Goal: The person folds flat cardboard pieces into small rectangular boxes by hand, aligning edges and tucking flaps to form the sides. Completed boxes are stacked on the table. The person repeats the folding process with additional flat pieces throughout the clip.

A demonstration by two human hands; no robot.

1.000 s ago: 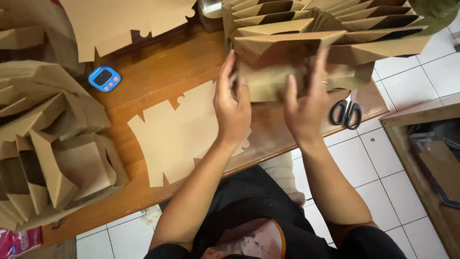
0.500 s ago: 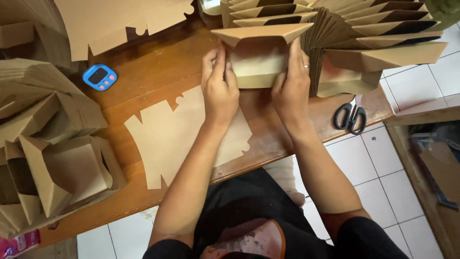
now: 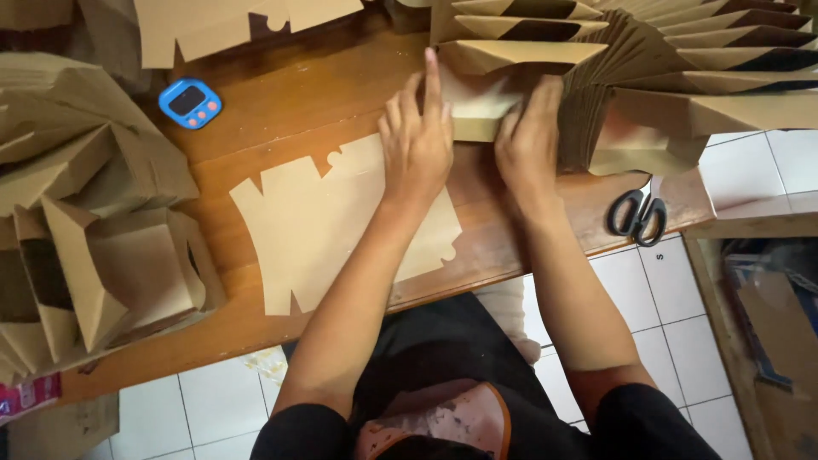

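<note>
A folded brown cardboard box [image 3: 474, 109] sits at the near end of a long row of nested folded boxes [image 3: 699, 77] at the table's far right. My left hand [image 3: 417, 145] presses flat against the box's left side, its index finger pointing away from me. My right hand [image 3: 530, 140] grips the box's right side, against the row. A flat die-cut cardboard blank [image 3: 307, 226] lies on the wooden table [image 3: 256, 140] under my left forearm.
A heap of folded boxes [image 3: 85, 221] fills the left end of the table. More flat blanks [image 3: 221, 30] lie at the far edge, with a small blue digital timer [image 3: 189, 102] near them. Black scissors [image 3: 637, 215] rest at the right front edge. White floor tiles [image 3: 741, 170] lie below.
Both hands have carried the folded box away from me and lower, from in front of the row down against its near end.
</note>
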